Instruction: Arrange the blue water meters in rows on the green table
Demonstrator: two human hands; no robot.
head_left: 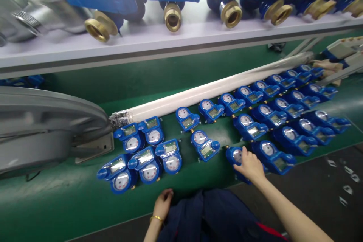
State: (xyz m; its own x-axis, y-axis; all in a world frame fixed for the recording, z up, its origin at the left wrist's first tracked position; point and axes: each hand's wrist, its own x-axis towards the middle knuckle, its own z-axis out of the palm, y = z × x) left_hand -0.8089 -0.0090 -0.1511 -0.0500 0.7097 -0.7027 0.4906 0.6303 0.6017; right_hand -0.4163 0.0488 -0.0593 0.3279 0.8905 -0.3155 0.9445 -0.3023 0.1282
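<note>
Right hand [251, 166] lay cupped over blue plastic water meter [237, 155] at green belt's [56, 200] near edge; grip unclear. Left hand [163, 204] curled, empty, resting there. Better seized squarely by body, dial upward.

1. Single view: head-worn camera, looking forward and steeply down over a green belt [56, 196].
2. Close range: the wearer's right hand [249, 166] and left hand [162, 204] enter from the bottom edge.
3. Horizon tilted; the white shelf [141, 43] crosses the top, the belt runs off toward upper right.
4. No second view, so no shared area.
</note>
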